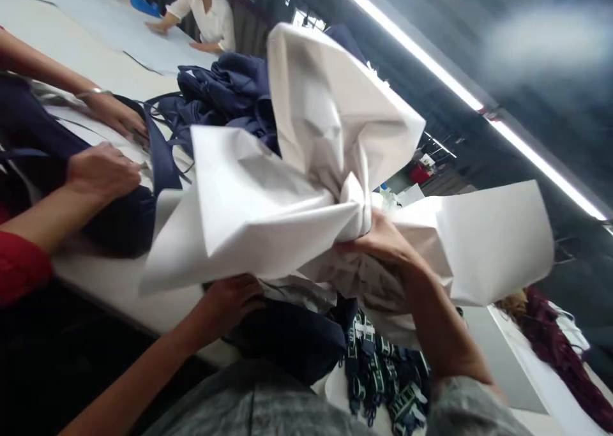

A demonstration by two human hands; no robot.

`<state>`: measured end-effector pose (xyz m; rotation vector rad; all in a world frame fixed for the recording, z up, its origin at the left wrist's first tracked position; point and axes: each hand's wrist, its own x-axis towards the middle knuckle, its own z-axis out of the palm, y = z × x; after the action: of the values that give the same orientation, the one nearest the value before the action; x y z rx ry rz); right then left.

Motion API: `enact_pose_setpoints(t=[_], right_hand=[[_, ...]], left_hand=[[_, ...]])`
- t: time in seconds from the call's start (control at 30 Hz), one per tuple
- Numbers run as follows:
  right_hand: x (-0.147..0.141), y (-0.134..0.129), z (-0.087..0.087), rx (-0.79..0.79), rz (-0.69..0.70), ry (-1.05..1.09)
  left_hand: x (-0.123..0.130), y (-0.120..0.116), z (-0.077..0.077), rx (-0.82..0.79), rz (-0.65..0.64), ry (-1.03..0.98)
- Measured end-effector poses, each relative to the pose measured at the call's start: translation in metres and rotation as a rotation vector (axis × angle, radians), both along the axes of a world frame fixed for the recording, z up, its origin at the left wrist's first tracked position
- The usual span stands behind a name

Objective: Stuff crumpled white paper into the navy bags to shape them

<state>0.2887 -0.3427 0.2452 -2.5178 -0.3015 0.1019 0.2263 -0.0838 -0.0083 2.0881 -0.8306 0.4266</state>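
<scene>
A large sheet of white paper [249, 212], crumpled and gathered at its middle, spreads out in stiff folds across the centre of the view. My right hand [378, 238] is wrapped round the gathered part and holds it up. Lower and to the left, my left hand [234, 305] rests with bent fingers at the edge of a dark navy fabric piece [292, 337], under the paper. Its fingertips are partly hidden, so what it grips, if anything, cannot be made out.
At the left, a co-worker's two hands [103, 171] handle navy fabric on the white table [110, 283]. A navy fabric heap [225, 97] lies behind the paper. Lettered dark straps [373, 366] hang low in front. Another person [208, 18] leans over the far table. Maroon fabric [550, 340] lies right.
</scene>
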Motion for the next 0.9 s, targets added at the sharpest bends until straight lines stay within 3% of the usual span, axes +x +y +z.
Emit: enact_pose_setpoints(t=[0.07,0.2,0.27,0.37,0.43,0.5,0.63,0.7,0.77,0.83,0.9], right_hand=[[0.004,-0.014,0.034,-0.033,-0.055,-0.110],[-0.005,-0.041,0.098,-0.397,-0.301,-0.503],[-0.016,-0.044,0.112,-0.485,-0.337,-0.587],[-0.031,-0.035,0.107,-0.313,-0.244,-0.497],[-0.033,-0.023,0.090,-0.128,-0.137,-0.294],[-0.029,-0.010,0.062,-0.019,-0.038,-0.072],[-0.004,0.002,-0.025,-0.082,0.071,0.160],[0.011,0.001,-0.071,-0.096,0.054,0.254],[0.021,-0.003,-0.106,-0.031,0.026,0.323],[0.022,-0.011,-0.127,0.045,0.005,0.343],[0.014,-0.019,-0.137,0.057,-0.015,0.310]], left_hand=[[0.003,-0.001,0.014,0.039,-0.040,-0.032],[0.005,-0.002,0.020,0.013,-0.019,-0.077],[0.006,-0.003,0.014,-0.005,-0.009,-0.093],[0.005,-0.003,0.004,-0.011,-0.010,-0.105],[0.003,-0.003,-0.002,0.001,0.028,-0.069],[-0.003,-0.001,-0.009,0.006,0.103,-0.006],[-0.014,0.004,-0.011,0.028,0.186,0.067],[-0.017,0.005,-0.005,0.062,0.161,0.115],[-0.018,0.005,-0.001,0.093,0.096,0.199],[-0.018,0.003,-0.003,0.091,0.059,0.275],[-0.020,0.000,-0.014,0.013,0.082,0.314]])
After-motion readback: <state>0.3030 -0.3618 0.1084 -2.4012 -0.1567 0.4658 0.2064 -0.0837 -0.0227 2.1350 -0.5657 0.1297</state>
